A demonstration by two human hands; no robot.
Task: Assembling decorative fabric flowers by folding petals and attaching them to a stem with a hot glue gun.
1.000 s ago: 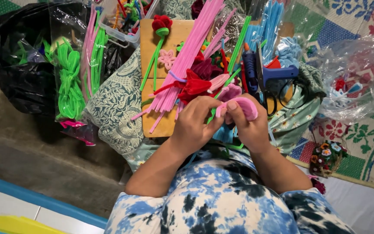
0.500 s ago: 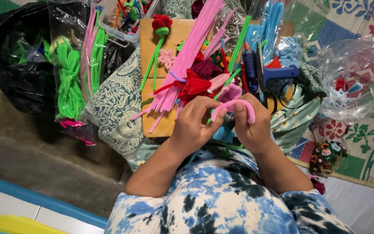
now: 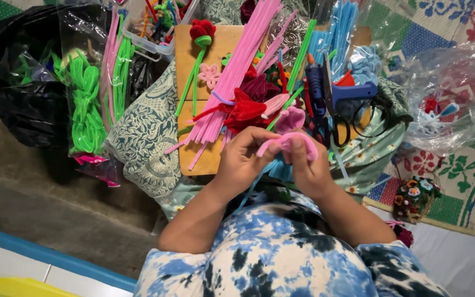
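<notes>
Spreading across the right of the frame, a patterned mat lies under a clear bag at the upper right. A black bag fills the upper left, with a pack of green stems just beside it. A patterned cushion sits left of centre, touching a wooden board at the upper middle. On the board lies a long bundle of pink stems, slanting from upper right down to lower left, and a red flower on a green stalk near its top left corner. A blue glue gun rests to the right of the bundle, nozzle toward the top of the frame.

At centre, just below the board, both hands meet. The left hand and right hand are each pinched shut on one pink stem. It arches between them like a low hoop, its long axis running left to right, its ends bent downward into the fingers. A small pink petal sits just above it.
</notes>
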